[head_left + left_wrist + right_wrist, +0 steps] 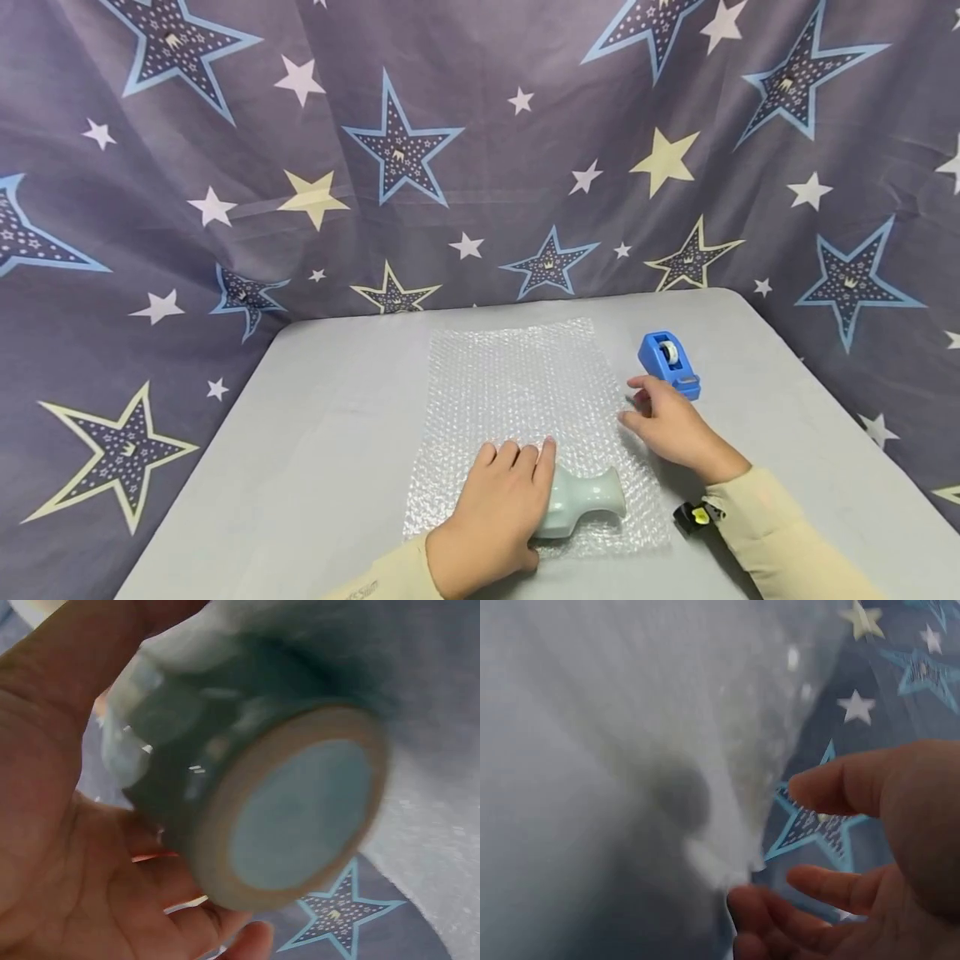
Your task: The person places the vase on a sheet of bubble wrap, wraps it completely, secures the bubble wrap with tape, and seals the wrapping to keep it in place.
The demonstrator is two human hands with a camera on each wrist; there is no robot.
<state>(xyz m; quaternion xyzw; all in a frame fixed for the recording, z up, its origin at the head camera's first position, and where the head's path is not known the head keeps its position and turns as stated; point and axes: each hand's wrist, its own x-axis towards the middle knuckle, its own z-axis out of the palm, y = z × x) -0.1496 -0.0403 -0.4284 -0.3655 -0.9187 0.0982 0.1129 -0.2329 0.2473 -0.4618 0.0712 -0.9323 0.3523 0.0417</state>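
Observation:
A pale celadon-green vase (588,497) lies on its side on a sheet of bubble wrap (517,383), its narrow neck pointing right. My left hand (498,512) grips its wide body from above. Up close in the left wrist view, the vase's round base (300,814) faces the camera, with the thumb on one side and the fingers on the other. By the wrap's right edge is my right hand (671,423), thumb and fingers parted. The right wrist view shows the right hand (870,847) beside the wrap, nothing between thumb and fingers; whether the lower fingers touch it I cannot tell.
A blue tape dispenser (670,364) with a roll of tape stands just beyond the right hand. The light grey table (322,450) carries everything, and a star-patterned curtain (480,192) hangs behind and along its sides.

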